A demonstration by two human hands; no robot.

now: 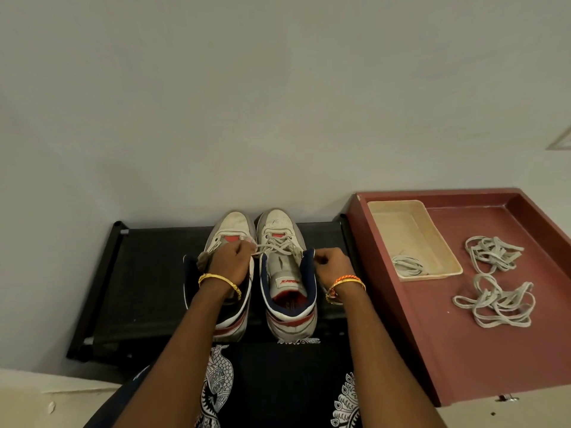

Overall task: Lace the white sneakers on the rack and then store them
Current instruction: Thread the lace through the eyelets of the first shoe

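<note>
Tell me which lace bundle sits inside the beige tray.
The smallest lace bundle, at the beige tray's near end; the other two bundles lie loose on the maroon drawer.

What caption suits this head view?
Both hands pull a lace through the right sneaker on the rack.

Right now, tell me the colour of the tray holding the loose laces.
Dark red tray, seen in the head view; a cream bin sits inside it.

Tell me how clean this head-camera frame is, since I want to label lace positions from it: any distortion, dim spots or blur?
Head view: wide-angle bending, the drawer edges splay outward. Light is dim and flat, without glare; the black rack loses detail. The lace on the right sneaker is soft but traceable between the left hand and the right hand; the loose laces in the drawer read clearly.
</note>
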